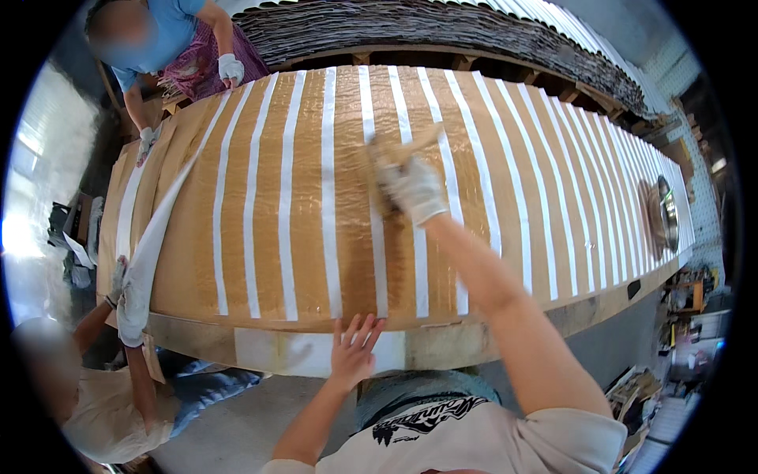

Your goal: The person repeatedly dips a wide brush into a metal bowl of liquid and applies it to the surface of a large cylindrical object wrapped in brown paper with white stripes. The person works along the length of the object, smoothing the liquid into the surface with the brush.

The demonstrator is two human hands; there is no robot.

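Observation:
Brown sheets with white edge strips (329,197) overlap in a row along a long table. My right hand (414,189), in a white glove, is closed on a brush (379,170) that lies against the sheets near the middle. Motion blurs the brush, and its pale wooden handle sticks out past my fingers. Around it the brown surface looks wet and glossy. My left hand (355,351) is bare, its fingers spread at the near edge of the sheets, holding nothing. Far to the right, a round metal bowl (668,215) rests on the sheets.
At the left end, one person's gloved hand (126,304) grips a lifted sheet (154,245). Across the table, another person's gloved hands (229,68) touch the sheets. A long stack of layered sheets (442,35) stands behind. Piled items (636,391) lie at lower right.

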